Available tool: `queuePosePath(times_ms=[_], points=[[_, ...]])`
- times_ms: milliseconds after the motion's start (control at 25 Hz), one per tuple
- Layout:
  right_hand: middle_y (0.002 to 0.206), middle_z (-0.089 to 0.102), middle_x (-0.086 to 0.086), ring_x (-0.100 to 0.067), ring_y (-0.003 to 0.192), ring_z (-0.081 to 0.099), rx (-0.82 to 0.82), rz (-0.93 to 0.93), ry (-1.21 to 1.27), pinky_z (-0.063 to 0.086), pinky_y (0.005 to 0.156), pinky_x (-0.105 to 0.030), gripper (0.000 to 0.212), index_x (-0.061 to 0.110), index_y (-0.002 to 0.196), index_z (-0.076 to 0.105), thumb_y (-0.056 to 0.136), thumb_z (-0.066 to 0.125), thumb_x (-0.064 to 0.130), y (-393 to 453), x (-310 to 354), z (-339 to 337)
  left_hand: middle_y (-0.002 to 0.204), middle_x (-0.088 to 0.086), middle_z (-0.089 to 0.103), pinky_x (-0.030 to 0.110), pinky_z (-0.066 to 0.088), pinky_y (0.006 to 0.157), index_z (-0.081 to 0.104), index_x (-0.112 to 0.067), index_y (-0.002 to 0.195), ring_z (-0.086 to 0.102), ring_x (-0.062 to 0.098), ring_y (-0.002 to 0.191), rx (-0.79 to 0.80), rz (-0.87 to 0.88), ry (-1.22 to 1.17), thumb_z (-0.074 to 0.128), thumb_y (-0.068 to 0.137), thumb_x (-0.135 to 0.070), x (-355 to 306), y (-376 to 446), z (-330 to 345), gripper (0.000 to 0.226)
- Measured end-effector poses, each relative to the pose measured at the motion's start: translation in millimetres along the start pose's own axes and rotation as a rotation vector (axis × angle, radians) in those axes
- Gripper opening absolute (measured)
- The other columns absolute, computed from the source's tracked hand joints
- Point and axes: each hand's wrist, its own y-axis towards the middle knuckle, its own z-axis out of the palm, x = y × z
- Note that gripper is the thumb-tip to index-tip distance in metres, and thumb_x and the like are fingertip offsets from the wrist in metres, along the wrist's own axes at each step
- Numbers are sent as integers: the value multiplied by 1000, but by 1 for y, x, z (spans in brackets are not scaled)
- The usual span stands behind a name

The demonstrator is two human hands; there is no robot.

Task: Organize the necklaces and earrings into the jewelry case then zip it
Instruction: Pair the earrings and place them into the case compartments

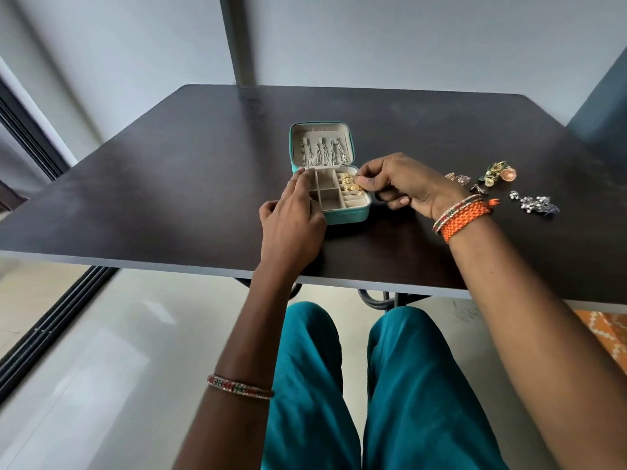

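Note:
A teal jewelry case [349, 216] lies open on the dark table [169, 198]. Silver necklaces [325, 152] hang in its upright lid. Gold earrings [349, 183] sit in the slotted right part of the tray. My left hand [291, 215] rests on the case's left side, fingers straight over the rim. My right hand [400, 184] is at the case's right edge and pinches a gold earring over the slots. More earrings lie loose on the table to the right: a coloured cluster [492, 174] and silver ones [536, 203].
The table's near edge [203, 266] runs in front of my knees. A grey post [242, 39] rises behind the table. A dark window frame [30, 137] stands at the left. Small brownish earrings [458, 179] lie just beyond my right wrist.

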Motion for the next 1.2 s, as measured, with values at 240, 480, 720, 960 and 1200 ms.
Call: queuePosePath(times_ms=[240,480,720,960,1200], points=[[62,45,0,-2,38,23,-57,-23,-118,19,32,-14,15,10,76,64,88,57,3,4,1,6,155,-4,28,32,18,109,32,-22,143,43,14,129,-14,-7,1,32,94,-10,0,-1,0,51],[37,44,13,-4,31,30,-139,-132,-254,23,33,-15,8,1,83,66,83,69,8,-5,3,11,153,-7,30,28,18,104,37,-23,140,45,10,123,-19,-10,-18,32,93,-10,-1,-3,-1,48],[58,43,2,-3,38,25,-132,-84,-115,20,32,-17,24,17,84,51,80,72,7,-4,0,8,152,-8,32,26,18,101,39,-22,138,46,9,121,-23,-8,-17,32,94,-11,-1,-3,-1,46],[65,44,1,-2,37,24,-146,-9,-37,17,31,-16,25,18,82,49,78,70,5,-1,-3,10,152,-8,32,23,16,95,40,-22,137,47,8,120,-23,-3,-13,32,94,-10,-1,-2,0,45],[65,45,4,-2,39,23,-143,35,-41,17,33,-16,22,21,80,51,76,70,11,-1,-1,8,151,-8,33,24,17,96,42,-20,135,46,8,121,-35,5,-13,33,93,-10,0,-1,0,44]])
